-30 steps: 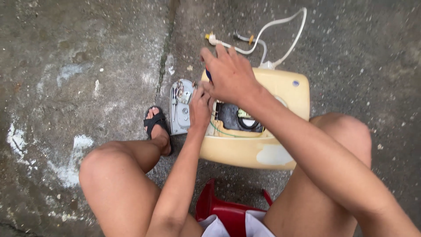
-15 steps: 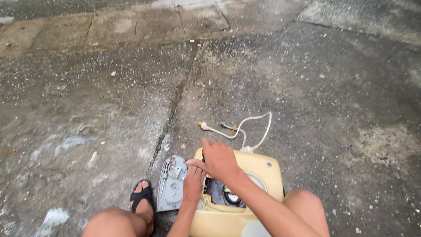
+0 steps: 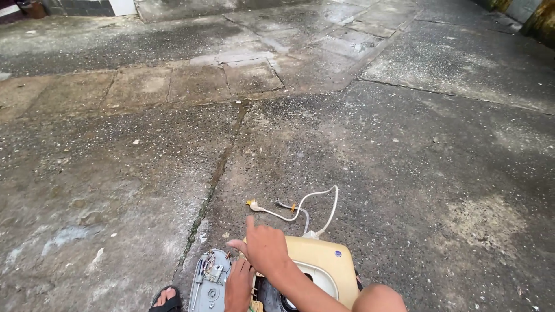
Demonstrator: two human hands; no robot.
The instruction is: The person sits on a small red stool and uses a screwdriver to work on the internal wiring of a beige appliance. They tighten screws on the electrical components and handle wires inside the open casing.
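Observation:
A cream-yellow plastic appliance casing (image 3: 324, 263) lies on the concrete at the bottom of the head view. My right hand (image 3: 265, 247) rests on its near-left top edge, fingers bent, index finger raised. My left hand (image 3: 238, 286) sits just below, pressed against the casing's open side beside a grey metal part (image 3: 209, 282) with wiring. Whether either hand truly grips anything is unclear. Dark inner parts (image 3: 272, 294) show in the casing's opening. White wires (image 3: 300, 211) with a yellow end trail from the casing's far side.
Wet, cracked concrete ground (image 3: 347, 115) stretches ahead. My foot in a black sandal (image 3: 166, 299) is at the bottom left, my knee (image 3: 378, 299) at the bottom right. A wall base (image 3: 87, 7) runs along the far top left.
The view has tilted up, away from my lap toward the ground ahead. The casing and my hands have dropped to the bottom of the frame; both hands stay on the casing.

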